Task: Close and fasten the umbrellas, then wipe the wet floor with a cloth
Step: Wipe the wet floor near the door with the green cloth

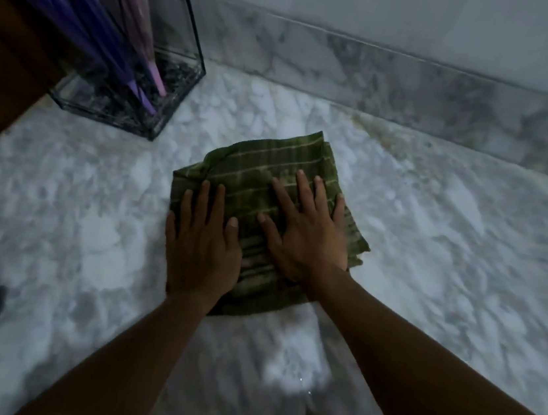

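Green striped cloth lies on the marble floor, left hand and right hand pressing flat, fingers spread; clear umbrella stand near its far-left edge.

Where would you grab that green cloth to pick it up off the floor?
Probably the rumpled far edge of the green cloth, pinched from above: its folds bulge off the marble floor there, while the near part lies flat under the left hand and right hand.
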`<move>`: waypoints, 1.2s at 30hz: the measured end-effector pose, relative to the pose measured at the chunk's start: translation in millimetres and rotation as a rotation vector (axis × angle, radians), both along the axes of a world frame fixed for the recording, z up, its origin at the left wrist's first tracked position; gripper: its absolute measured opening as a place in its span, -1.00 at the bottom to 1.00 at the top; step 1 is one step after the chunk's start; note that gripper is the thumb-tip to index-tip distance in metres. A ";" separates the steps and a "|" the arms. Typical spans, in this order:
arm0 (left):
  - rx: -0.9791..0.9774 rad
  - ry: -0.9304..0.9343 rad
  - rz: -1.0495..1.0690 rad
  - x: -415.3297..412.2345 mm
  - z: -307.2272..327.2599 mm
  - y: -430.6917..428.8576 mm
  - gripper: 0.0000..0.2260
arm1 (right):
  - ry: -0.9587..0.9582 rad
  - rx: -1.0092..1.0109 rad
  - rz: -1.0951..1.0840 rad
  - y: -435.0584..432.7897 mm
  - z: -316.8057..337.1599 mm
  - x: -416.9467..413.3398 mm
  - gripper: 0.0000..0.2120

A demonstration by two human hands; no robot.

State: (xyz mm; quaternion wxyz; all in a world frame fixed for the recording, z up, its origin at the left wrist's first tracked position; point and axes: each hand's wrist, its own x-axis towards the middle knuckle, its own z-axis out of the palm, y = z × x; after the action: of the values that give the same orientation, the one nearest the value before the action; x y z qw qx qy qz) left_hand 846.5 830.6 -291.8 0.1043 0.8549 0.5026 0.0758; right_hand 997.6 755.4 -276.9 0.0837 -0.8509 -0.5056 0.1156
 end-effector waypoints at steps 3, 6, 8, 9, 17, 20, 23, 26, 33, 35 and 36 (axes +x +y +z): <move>0.032 0.023 0.017 9.9 -1.8 13.3 -0.45 | -0.052 0.035 0.031 26.9 -4.6 12.0 -0.37; 0.036 0.035 0.036 14.2 -0.8 22.3 -0.44 | -0.055 0.038 0.040 32.7 -4.7 15.0 -0.38; 0.034 0.033 0.039 15.6 0.1 23.1 -0.44 | -0.061 0.033 0.047 30.6 -2.7 14.9 -0.38; 0.040 0.031 0.034 15.4 1.1 22.1 -0.44 | -0.061 0.030 0.046 29.8 -1.8 14.0 -0.38; 0.038 0.038 0.009 14.1 3.0 21.1 -0.44 | 0.003 0.026 -0.010 13.8 5.5 -0.5 -0.42; 0.038 0.049 -0.045 10.0 3.7 19.7 -0.45 | 0.039 -0.014 -0.055 -0.8 9.0 -15.1 -0.44; 0.037 0.054 -0.147 -5.2 4.8 7.5 -0.45 | 0.093 -0.100 -0.056 -22.2 11.5 -25.9 -0.44; 0.044 0.082 -0.200 -16.0 8.3 -4.4 -0.46 | 0.120 -0.082 -0.041 -29.1 12.0 -25.5 -0.43; 0.124 0.109 -0.210 -15.2 4.3 -0.2 -0.44 | 0.147 -0.020 -0.020 -29.4 8.3 -25.3 -0.44; 0.113 0.149 -0.172 -9.9 7.1 -3.9 -0.43 | 0.159 -0.013 0.019 -31.1 9.7 -17.7 -0.44; 0.101 0.170 -0.135 -5.2 8.6 -8.1 -0.42 | 0.161 -0.014 0.040 -32.8 10.1 -12.2 -0.44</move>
State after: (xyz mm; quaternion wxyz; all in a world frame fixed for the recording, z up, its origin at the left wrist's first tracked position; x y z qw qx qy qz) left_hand 841.4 822.5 -283.1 0.0228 0.8944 0.4462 0.0212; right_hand 985.5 722.7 -266.8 0.1160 -0.8291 -0.5132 0.1890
